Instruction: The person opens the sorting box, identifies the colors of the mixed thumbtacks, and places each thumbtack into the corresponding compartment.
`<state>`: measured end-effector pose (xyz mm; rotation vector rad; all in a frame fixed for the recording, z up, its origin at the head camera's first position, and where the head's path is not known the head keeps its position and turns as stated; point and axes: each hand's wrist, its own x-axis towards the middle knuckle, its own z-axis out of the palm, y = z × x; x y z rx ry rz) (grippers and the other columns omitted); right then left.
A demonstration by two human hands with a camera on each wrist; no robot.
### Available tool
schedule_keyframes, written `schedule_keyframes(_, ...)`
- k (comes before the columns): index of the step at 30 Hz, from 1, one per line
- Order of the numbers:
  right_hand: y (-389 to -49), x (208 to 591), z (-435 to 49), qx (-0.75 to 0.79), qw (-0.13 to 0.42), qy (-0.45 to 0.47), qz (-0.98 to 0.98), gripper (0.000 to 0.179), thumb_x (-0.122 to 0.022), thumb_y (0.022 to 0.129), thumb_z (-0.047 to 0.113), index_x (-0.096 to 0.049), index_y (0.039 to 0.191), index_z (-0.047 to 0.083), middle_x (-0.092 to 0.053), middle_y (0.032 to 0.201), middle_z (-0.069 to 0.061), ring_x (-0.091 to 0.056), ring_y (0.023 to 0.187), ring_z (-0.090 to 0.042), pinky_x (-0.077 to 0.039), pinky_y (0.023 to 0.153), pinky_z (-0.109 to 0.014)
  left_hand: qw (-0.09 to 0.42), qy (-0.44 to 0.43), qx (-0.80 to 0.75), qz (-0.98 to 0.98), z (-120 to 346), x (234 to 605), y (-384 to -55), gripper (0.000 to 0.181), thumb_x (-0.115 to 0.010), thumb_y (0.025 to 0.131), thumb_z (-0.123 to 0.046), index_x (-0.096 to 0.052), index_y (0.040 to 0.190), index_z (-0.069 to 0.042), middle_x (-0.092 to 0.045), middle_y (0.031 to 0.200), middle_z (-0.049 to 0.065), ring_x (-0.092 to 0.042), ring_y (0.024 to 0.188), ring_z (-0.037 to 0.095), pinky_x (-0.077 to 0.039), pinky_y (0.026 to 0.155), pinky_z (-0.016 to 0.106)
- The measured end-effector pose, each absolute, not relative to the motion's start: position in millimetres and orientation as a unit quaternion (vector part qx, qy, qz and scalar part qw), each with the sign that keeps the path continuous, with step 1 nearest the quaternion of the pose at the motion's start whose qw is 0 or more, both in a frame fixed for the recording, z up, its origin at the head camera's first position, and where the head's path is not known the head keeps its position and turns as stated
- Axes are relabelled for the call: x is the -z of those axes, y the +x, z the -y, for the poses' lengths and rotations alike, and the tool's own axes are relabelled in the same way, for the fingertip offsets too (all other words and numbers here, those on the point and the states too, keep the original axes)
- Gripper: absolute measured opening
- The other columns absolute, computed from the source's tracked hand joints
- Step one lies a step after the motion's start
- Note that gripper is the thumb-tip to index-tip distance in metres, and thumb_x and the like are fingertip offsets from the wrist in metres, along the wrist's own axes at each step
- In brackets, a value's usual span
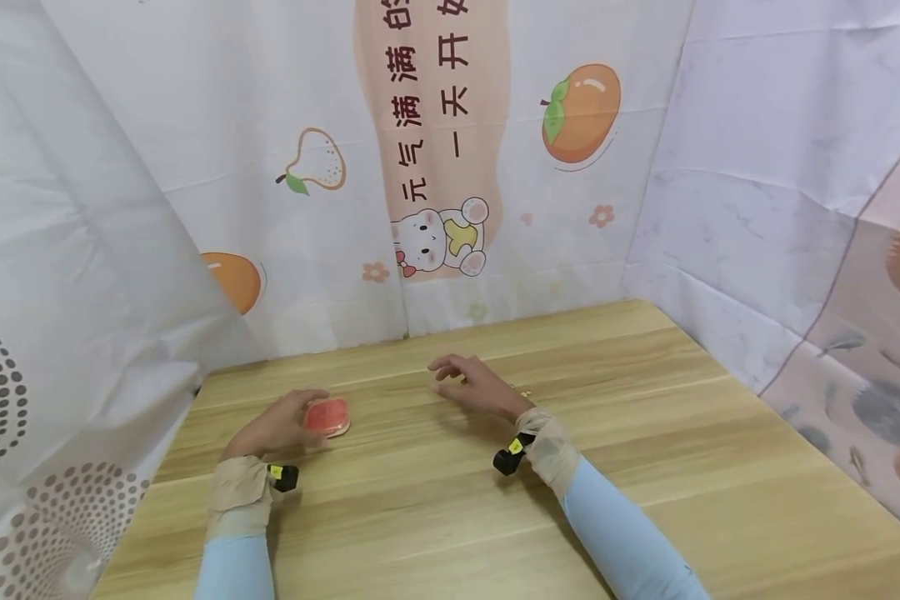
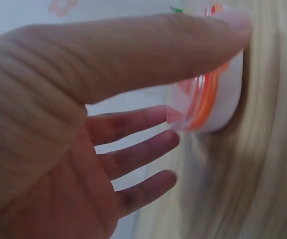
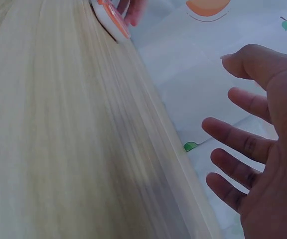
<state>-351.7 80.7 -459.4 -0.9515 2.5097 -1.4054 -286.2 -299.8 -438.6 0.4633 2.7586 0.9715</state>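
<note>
A small rounded-square box (image 1: 327, 416) with a see-through lid, red-orange inside and a white base, is at the left part of the table, low over the wood. My left hand (image 1: 285, 421) is around it, thumb on the near side and fingers at the far side. In the left wrist view the thumb crosses in front of the box (image 2: 211, 102), while the lower fingers spread loosely beneath. Right of it, my right hand (image 1: 476, 385) hovers above the table with relaxed, slightly bent fingers and holds nothing. The right wrist view shows that hand (image 3: 263, 134) with its fingers apart.
The wood-grain table (image 1: 435, 500) ends at a printed curtain (image 1: 330, 275) at the back. More cloth (image 1: 750, 208) hangs along the right side, and white cloth (image 1: 105, 250) along the left. A few tiny pale bits (image 1: 526, 393) lie beyond my right wrist.
</note>
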Motion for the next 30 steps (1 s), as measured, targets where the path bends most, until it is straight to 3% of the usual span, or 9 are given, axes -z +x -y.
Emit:
schedule_keyframes(3, -352.2, 461.5, -83.0, 0.457, 0.059, -0.319, -0.828, 0.039, -0.068, 0.101, 0.036, -0.061, 0.136, 0.02, -0.067, 0.124, -0.005, -0.05, 0.12, -0.027, -0.042, 0.098, -0.045, 0.112, 0.138, -0.356, -0.917, 302.0, 440.2, -284.9, 0.082, -0.09, 0.08, -0.01, -0.046, 0.146, 0.007, -0.063, 0.124, 0.017, -0.062, 0.106, 0.031, -0.053, 0.087, 0.046)
schedule_keyframes(6, -351.0, 461.2, -83.9, 0.452, 0.064, -0.326, -0.828, 0.039, -0.067, 0.102, 0.033, -0.06, 0.136, 0.015, -0.067, 0.122, -0.006, -0.051, 0.119, -0.028, -0.044, 0.097, -0.045, 0.116, 0.137, -0.374, -0.91, 303.7, 442.1, -284.8, 0.076, -0.088, 0.081, -0.007, -0.048, 0.145, 0.006, -0.065, 0.122, 0.017, -0.064, 0.104, 0.029, -0.054, 0.086, 0.043)
schedule_keyframes(12, -345.4, 459.8, -84.2, 0.443, 0.079, -0.333, -0.829, 0.042, -0.065, 0.104, 0.03, -0.059, 0.139, 0.009, -0.067, 0.123, -0.007, -0.053, 0.122, -0.032, -0.047, 0.097, -0.044, 0.117, 0.136, -0.378, -0.908, 302.2, 446.5, -287.3, 0.077, -0.091, 0.08, -0.016, -0.052, 0.143, 0.004, -0.067, 0.124, 0.015, -0.066, 0.105, 0.027, -0.053, 0.09, 0.045)
schedule_keyframes(17, -345.6, 459.6, -83.2, 0.443, 0.087, -0.333, -0.828, 0.045, -0.065, 0.103, 0.035, -0.058, 0.14, 0.011, -0.065, 0.125, -0.006, -0.051, 0.123, -0.032, -0.046, 0.097, -0.044, 0.097, 0.165, -0.352, -0.916, 298.3, 450.3, -292.6, 0.081, -0.091, 0.08, -0.025, -0.051, 0.143, 0.006, -0.067, 0.118, 0.015, -0.066, 0.096, 0.022, -0.053, 0.084, 0.042)
schedule_keyframes(25, -346.1, 457.2, -82.3, 0.443, 0.091, -0.335, -0.826, 0.047, -0.065, 0.102, 0.039, -0.059, 0.14, 0.011, -0.065, 0.124, -0.002, -0.051, 0.122, -0.033, -0.046, 0.097, -0.043, 0.088, 0.178, -0.341, -0.919, 292.3, 453.1, -294.8, 0.076, -0.089, 0.082, -0.021, -0.052, 0.142, 0.007, -0.064, 0.109, 0.014, -0.062, 0.087, 0.021, -0.052, 0.075, 0.035)
schedule_keyframes(30, -345.9, 457.2, -82.0, 0.437, 0.086, -0.335, -0.83, 0.045, -0.066, 0.102, 0.038, -0.06, 0.138, 0.01, -0.066, 0.122, -0.001, -0.052, 0.121, -0.032, -0.047, 0.096, -0.042, 0.083, 0.193, -0.319, -0.924, 283.6, 455.0, -295.3, 0.065, -0.09, 0.081, -0.024, -0.061, 0.132, 0.004, -0.061, 0.107, 0.012, -0.059, 0.082, 0.018, -0.051, 0.068, 0.032)
